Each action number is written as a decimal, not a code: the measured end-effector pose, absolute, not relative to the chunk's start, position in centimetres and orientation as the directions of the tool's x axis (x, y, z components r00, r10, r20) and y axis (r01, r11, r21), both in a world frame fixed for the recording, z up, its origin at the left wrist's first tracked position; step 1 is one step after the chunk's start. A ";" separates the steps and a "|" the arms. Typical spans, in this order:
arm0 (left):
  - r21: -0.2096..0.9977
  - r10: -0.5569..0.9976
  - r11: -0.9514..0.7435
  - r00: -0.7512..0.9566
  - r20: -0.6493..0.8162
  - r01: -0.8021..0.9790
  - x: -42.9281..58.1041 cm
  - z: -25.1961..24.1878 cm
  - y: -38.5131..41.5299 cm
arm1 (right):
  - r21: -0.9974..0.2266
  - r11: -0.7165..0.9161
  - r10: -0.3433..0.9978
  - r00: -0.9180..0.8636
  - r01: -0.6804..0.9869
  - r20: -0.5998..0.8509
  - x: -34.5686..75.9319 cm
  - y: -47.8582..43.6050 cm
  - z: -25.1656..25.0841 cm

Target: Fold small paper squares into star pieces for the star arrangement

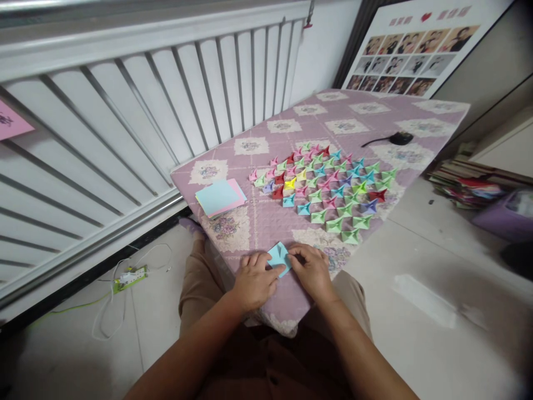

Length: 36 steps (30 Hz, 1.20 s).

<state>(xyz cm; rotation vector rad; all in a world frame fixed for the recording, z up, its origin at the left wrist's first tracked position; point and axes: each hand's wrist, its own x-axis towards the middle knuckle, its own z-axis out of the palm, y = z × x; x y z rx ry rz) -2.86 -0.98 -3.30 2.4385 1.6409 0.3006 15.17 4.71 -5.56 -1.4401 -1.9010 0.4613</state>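
Note:
A partly folded sheet of light blue origami paper lies on the cloth at the near corner of the table. My left hand rests on its left side, thumb pressed along the lower edge. At the right edge, my right hand pinches the paper between thumb and fingers. Beyond my hands stand rows of small folded paper figures in green, blue, pink, red, yellow and purple. To the left sits a stack of square paper sheets, blue on top with pink beneath.
The table wears a purple flowered cloth. A black object with a thin handle lies at the far right. A white radiator runs along the left. On the floor are a power strip and a purple bin.

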 end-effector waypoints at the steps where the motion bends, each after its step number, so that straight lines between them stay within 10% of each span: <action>1: 0.265 0.928 -0.371 0.368 0.064 0.890 -2.9 -3.3 -1.0 | -0.650 0.318 0.940 -0.142 0.690 0.309 15.2 4.7 -5.6; 36: 0.280 0.938 -0.346 0.335 0.087 0.896 -2.7 -3.3 -1.0 | -0.211 0.710 0.703 -0.661 0.672 0.263 17.0 5.3 -4.8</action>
